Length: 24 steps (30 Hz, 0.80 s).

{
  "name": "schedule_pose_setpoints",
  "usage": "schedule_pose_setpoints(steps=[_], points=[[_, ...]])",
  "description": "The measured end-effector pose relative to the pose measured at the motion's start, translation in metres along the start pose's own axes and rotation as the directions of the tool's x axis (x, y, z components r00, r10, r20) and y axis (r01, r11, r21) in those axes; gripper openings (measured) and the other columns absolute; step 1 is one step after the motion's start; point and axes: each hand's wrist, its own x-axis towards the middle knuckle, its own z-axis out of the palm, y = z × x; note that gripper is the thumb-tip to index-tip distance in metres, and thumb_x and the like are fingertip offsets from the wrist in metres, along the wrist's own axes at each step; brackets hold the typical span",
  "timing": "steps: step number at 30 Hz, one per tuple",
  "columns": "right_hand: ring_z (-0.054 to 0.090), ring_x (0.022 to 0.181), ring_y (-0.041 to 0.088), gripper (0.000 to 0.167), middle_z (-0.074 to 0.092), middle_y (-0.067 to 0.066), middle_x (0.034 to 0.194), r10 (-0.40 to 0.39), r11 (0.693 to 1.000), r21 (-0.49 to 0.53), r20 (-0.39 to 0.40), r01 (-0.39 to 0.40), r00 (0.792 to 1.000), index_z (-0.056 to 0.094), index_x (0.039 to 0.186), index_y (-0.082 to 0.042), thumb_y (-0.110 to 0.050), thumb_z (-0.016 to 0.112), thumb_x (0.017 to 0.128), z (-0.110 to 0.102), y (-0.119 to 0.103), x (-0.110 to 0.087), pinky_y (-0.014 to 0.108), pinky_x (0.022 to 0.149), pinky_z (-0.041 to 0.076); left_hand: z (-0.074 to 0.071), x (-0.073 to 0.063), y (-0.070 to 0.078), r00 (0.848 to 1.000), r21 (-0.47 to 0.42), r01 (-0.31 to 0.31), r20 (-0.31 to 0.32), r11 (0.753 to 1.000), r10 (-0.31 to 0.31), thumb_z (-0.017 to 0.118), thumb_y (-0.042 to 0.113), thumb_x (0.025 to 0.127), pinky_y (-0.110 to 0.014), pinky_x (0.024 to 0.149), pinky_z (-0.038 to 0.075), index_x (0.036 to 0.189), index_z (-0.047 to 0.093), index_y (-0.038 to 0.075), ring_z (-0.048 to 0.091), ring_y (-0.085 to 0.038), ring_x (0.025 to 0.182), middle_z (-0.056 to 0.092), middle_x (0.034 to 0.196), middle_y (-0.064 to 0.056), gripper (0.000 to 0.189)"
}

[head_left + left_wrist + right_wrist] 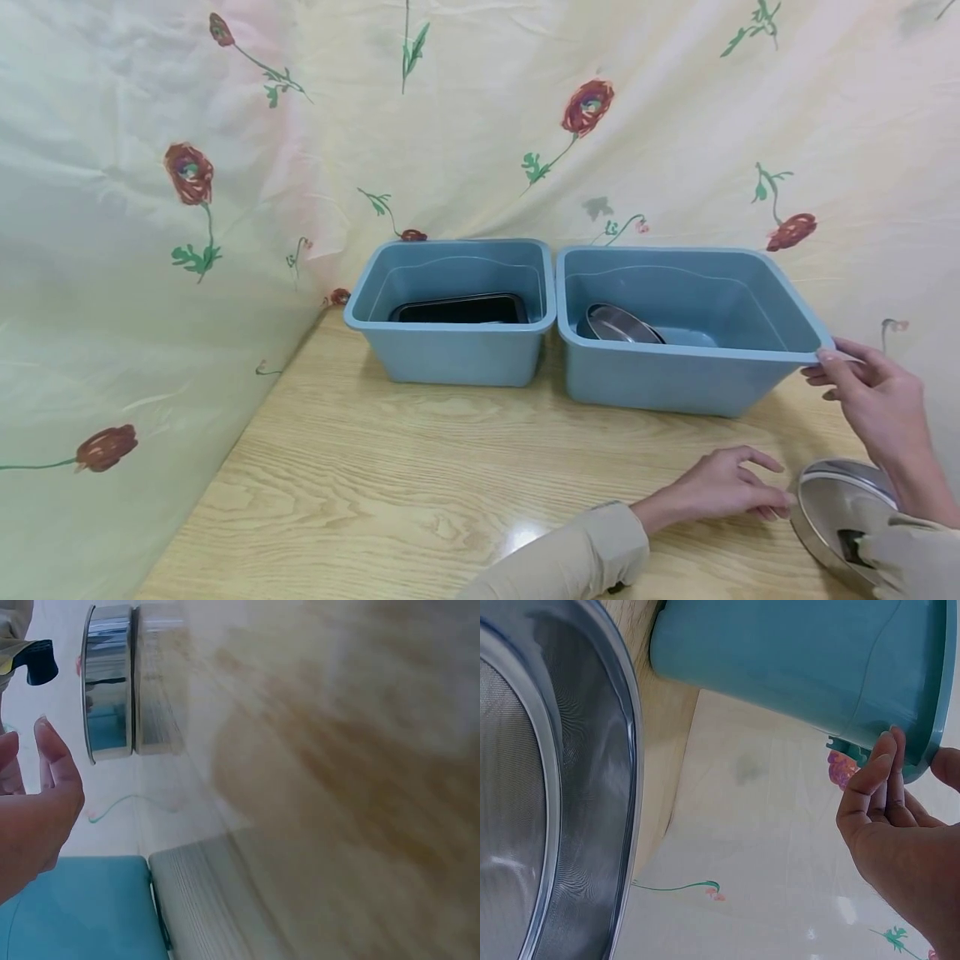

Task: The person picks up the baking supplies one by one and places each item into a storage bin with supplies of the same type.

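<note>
My right hand (881,400) grips the near right corner of the right blue bin (660,379) by its rim, thumb on top and fingers underneath. In the right wrist view that rim (934,682) lies between thumb and fingers. Inside this bin a round metal pan (618,323) leans at the left end. My left hand (723,487) hovers over the table with loosely bent fingers and holds nothing. Just right of it sits a round shiny metal pan (817,508), partly hidden by the right sleeve. Its upright, mirror-like side (109,682) shows in the left wrist view.
A second blue bin (457,354) stands directly to the left, with a dark rectangular baking pan (461,310) inside. Both bins stand at the back of the wood-grain table (360,467), close to a floral cloth (465,150). The cloth also hangs along the left side.
</note>
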Motion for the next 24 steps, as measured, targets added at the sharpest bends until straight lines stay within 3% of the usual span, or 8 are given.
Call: schedule_pose_setpoints(steps=[12,24], points=[[0.066,0.073,-0.008,0.028,0.071,-0.023,0.084,-0.026,0.998,0.064,0.015,0.025,1.000,0.059,0.119,-0.037,-0.012,0.058,0.106,-0.002,-0.006,-0.002,0.010,0.060,0.048,0.014,0.008,0.001,0.998,0.078,0.058,-0.007,0.995,-0.058,0.075,0.008,0.096,-0.019,0.061,0.054,0.114,0.067,0.019,0.065,-0.005,0.058,0.073,0.073,0.000,0.023],[0.065,0.073,-0.008,0.029,0.071,-0.024,0.084,-0.019,0.999,0.052,0.015,0.018,1.000,0.059,0.118,-0.039,-0.012,0.058,0.107,-0.001,-0.009,-0.004,0.010,0.061,0.048,0.019,0.012,0.001,0.996,0.078,0.082,-0.031,0.994,-0.080,0.076,0.006,0.095,-0.020,0.059,0.054,0.113,0.067,0.018,0.066,-0.009,0.058,0.072,0.072,-0.002,0.023]])
